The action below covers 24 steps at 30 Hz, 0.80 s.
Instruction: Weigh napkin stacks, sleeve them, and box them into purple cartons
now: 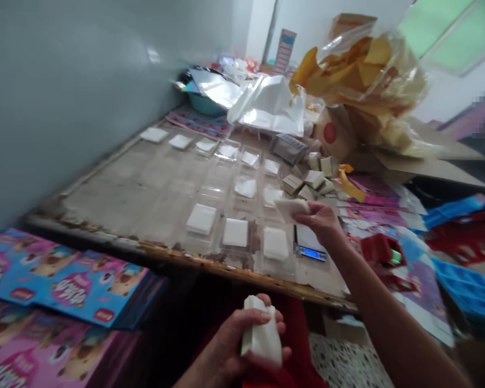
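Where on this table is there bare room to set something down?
The left of the table looks bare, between wall and white stacks, though clear trays may blend in. It's crowded on the right, around the small boxes, scale and right hand.

Creamy white for the held stack point(262, 342); plain white for the sheets point(235, 233) in clear trays point(216, 180). Grey-brown across the table point(105, 188), with tan wood point(210, 265) along the edge. Sky blue and pink, patterned with brown cartoon animals, on the boxes point(97, 288). Glowing blue on the scale's screen point(312, 253). Silver on the foil point(269, 112); mustard yellow inside the clear bag point(359, 64).
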{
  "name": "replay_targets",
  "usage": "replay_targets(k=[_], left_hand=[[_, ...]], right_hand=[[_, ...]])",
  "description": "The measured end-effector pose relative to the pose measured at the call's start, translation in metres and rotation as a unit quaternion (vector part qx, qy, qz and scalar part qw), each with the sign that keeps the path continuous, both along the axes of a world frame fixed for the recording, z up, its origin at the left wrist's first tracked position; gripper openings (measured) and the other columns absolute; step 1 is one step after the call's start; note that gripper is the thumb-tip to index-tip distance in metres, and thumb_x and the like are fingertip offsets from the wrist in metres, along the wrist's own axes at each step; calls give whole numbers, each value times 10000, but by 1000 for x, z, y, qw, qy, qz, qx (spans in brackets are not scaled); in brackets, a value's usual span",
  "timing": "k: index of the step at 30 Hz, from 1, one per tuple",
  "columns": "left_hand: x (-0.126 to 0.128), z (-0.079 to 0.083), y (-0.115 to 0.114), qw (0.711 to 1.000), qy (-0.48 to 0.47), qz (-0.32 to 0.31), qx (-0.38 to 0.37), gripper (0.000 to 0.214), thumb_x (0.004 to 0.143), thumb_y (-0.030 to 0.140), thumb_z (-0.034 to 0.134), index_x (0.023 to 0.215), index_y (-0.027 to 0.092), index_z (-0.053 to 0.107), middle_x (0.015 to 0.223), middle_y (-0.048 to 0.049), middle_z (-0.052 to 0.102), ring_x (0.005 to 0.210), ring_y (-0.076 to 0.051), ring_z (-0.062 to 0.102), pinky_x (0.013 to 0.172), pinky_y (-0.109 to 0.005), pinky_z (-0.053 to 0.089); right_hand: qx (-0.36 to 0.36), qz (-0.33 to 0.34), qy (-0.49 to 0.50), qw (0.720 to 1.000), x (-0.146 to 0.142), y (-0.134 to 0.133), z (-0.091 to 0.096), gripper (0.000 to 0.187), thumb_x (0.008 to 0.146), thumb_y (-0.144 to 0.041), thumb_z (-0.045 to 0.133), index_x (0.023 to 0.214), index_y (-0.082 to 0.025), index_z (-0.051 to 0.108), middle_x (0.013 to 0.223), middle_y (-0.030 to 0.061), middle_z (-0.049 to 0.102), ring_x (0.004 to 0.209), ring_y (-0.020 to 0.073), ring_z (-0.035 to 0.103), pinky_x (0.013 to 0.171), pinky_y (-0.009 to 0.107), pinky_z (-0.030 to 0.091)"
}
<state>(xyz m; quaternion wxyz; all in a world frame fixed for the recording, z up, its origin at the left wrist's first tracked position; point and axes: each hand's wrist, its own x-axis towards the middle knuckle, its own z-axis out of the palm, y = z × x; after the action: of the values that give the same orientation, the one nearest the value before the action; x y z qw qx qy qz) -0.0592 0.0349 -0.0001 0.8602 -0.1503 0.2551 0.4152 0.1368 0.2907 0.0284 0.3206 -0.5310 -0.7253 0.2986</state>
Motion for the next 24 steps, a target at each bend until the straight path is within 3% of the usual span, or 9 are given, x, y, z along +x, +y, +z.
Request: replay_targets(k=[4,9,13,16,19,21,24], left_hand=[[-26,0,-8,997,-28,53,50,316,742,138,735,1016,229,605,982,-82,695,919,-228,675,958,-482,498],[-62,-8,-24,983,28,179,21,346,748,165,755,1018,237,550,893,-46,682,780,-201,673,819,-394,519],[-86,-15,-34,976,44,211,-12,424,756,186,770,1104,253,537,932,-48,709,801,-217,697,807,-381,527],[-102,-9,-38,975,55,215,-15,446,727,213,804,1100,266,566,961,-49,729,899,-261,723,868,-419,541],[-116,2,-37,976,71,205,-28,440,711,233,823,1091,281,607,1019,-69,753,1065,-328,707,934,-468,541],[-122,4,-35,979,79,183,-48,464,720,229,819,1133,264,611,1061,-84,760,1122,-347,692,967,-488,536],[-125,-9,-27,984,90,134,-77,515,731,215,809,1200,234,598,1053,-81,767,1090,-339,709,978,-486,535]], right_hand=[[-38,125,40,991,-113,-2,16,220,707,-363,647,736,-148,685,620,-19,596,551,138,522,533,243,407],[43,170,-63,983,-251,-9,30,122,711,-227,651,778,-148,716,621,-15,602,622,170,587,572,250,398],[105,227,-169,953,-328,-39,21,225,719,-38,628,870,-146,755,901,107,739,892,250,663,770,310,461],[113,279,-234,924,-359,-62,2,239,732,11,617,880,-118,755,1030,191,733,1017,295,659,866,367,477],[99,296,-273,910,-367,-70,-9,194,788,-95,652,953,-114,754,1072,203,723,1052,329,657,900,436,480],[81,297,-284,908,-359,-69,-8,286,804,-265,717,1065,-153,747,1103,164,730,1049,332,664,892,445,488],[69,298,-263,915,-325,-70,-1,558,768,-511,775,1265,-274,680,1182,58,731,1069,268,668,903,366,497]])
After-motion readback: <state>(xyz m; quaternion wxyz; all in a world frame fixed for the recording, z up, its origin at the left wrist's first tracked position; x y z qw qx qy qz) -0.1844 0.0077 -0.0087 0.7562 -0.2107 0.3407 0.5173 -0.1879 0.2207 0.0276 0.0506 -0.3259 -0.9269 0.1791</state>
